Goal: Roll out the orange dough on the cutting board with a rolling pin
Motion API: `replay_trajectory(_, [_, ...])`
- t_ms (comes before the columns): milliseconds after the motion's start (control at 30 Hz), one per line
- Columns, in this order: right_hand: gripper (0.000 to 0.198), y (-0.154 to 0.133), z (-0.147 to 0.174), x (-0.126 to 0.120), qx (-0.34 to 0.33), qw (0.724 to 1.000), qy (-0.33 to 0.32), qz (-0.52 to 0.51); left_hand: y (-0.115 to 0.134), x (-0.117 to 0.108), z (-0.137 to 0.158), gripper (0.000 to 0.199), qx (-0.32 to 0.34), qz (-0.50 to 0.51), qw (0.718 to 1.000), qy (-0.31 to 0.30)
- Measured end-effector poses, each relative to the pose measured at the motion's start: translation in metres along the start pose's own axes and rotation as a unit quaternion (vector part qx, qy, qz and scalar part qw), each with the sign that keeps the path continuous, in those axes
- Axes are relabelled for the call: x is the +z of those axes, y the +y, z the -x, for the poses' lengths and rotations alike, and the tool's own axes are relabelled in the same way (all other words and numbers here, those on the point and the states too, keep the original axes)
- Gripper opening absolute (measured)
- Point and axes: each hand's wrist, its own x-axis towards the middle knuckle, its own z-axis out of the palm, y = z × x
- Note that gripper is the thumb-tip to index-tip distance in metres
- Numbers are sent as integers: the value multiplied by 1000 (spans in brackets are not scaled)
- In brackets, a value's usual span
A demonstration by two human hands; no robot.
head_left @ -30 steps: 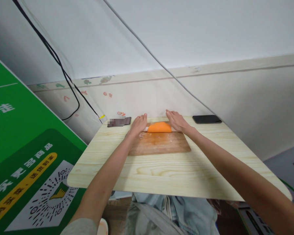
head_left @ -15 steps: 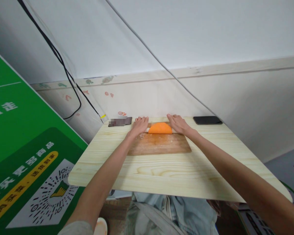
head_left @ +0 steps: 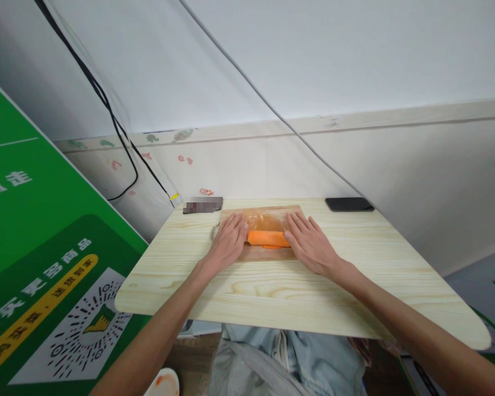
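A sheet of orange dough (head_left: pixel 266 238) is wrapped into a roll, with a thin flap lying on the board just in front of it. It appears to be wound round a rolling pin, whose ends are hidden beneath my hands. My left hand (head_left: pixel 230 237) lies flat over the left end, fingers stretched forward. Over the right end, my right hand (head_left: pixel 309 242) rests palm down with fingers extended and slightly spread, its thumb side touching the dough. Under both is a floured wooden board (head_left: pixel 268 221) with a metal ring (head_left: pixel 214 231) at its left edge.
The board lies on a pale wood-grain table (head_left: pixel 247 291) against the wall. A black phone (head_left: pixel 349 204) sits at the back right, and a dark, partly blurred flat object (head_left: pixel 203 205) at the back left. A green printed panel (head_left: pixel 37 236) leans left; cables cross the wall.
Both hands have come from the board's far edge back toward me, bringing the dough roll along. It looks narrower now, and the floured rear of the board shows. Fingers lie flatter.
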Motion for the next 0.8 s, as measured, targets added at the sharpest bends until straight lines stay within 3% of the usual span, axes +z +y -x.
replay_trajectory(533, [84,-8,27,6,-55,996,58,36,11,-8,33,66,-1,31,1000,1])
replay_trajectory(800, [79,0,-3,0,-15,1000,11,4,0,-2,4,67,-8,9,1000,-21])
